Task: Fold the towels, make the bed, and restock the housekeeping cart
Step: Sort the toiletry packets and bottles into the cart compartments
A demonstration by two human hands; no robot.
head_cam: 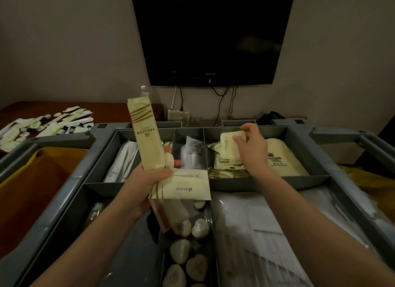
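Note:
A grey housekeeping cart tray (320,158) with several compartments fills the view. My left hand (149,177) grips a bundle of cream amenity packets (145,135): one long packet stands upright, a flat one (188,186) sticks out sideways below. My right hand (252,150) pinches a small cream sachet (229,143) over the back right compartment, where more sachets (226,162) and a cream bag (280,158) lie. Wrapped round soaps (183,248) fill a narrow front compartment.
A heap of loose packets and small bottles (42,126) lies on the brown desk at the left. A black wall television (211,34) hangs ahead with cables below. Clear plastic-wrapped items (267,233) fill the front right compartment. Yellow bags (25,179) hang at both cart ends.

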